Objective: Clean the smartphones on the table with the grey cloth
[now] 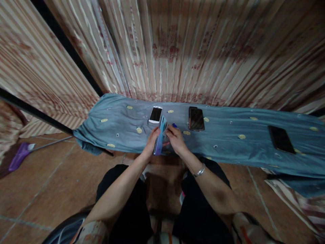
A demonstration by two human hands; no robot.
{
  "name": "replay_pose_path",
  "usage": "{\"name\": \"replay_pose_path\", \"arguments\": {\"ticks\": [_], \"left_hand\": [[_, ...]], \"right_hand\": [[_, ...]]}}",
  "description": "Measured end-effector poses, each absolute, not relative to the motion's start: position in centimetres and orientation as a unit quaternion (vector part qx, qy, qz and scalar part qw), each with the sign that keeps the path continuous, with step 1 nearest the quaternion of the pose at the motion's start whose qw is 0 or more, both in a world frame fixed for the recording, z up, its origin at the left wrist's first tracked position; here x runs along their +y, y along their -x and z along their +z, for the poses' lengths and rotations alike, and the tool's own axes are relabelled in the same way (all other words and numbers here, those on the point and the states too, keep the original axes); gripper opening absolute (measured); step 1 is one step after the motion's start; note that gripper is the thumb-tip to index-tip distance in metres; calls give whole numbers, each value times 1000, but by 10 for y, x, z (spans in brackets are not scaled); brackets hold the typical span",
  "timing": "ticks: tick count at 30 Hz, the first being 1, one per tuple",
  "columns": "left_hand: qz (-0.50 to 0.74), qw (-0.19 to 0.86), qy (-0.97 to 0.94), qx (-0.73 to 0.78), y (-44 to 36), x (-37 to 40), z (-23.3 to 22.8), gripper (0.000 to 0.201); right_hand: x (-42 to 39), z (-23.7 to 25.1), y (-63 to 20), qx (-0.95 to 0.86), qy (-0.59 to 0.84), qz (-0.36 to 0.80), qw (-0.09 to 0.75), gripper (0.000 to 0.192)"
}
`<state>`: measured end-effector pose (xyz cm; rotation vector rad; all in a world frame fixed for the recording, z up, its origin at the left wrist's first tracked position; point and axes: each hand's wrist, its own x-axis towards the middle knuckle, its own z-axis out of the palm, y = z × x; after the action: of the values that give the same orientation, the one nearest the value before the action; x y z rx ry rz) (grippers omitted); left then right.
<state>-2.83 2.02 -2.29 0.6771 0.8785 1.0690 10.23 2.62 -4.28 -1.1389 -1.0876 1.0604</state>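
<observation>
A phone (159, 139) with a shiny blue-to-purple back is held on edge above the near side of the cloth-covered bench. Wrapped round its left side is my left hand (151, 140). My right hand (175, 138) is closed close to the phone's back, its fingers around a small greyish, thin thing (165, 131) that I cannot make out. Just beyond the hands lies a white phone (155, 114) with a dark screen. A small blue object (174, 125) shows behind my right fingers, partly hidden.
Dark phones stacked together (196, 119) lie right of my hands, and another black phone (281, 139) lies farther right. The blue cloth (220, 135) has wrinkles. A striped curtain (172, 74) hangs behind. Black poles (68, 47) and a purple broom (20, 156) are at left.
</observation>
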Motion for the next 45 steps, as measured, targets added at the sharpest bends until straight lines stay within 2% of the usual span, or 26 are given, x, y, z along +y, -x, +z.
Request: {"name": "replay_pose_path", "arguments": {"ticks": [5, 12, 22, 40, 45], "left_hand": [[492, 707, -296, 413, 28, 23, -22, 40], [492, 714, -271, 418, 25, 18, -15, 33], [460, 720, -295, 427, 33, 22, -10, 36], [415, 752, -297, 417, 30, 21, -10, 27], [461, 721, -306, 417, 32, 26, -10, 25]], "right_hand": [[18, -42, -98, -464, 491, 483, 557, 33], [10, -37, -95, -429, 482, 542, 539, 23], [-4, -32, -94, -374, 455, 625, 513, 17], [-8, -24, -101, -395, 451, 626, 498, 21], [-13, -22, -96, -366, 438, 650, 502, 17]]}}
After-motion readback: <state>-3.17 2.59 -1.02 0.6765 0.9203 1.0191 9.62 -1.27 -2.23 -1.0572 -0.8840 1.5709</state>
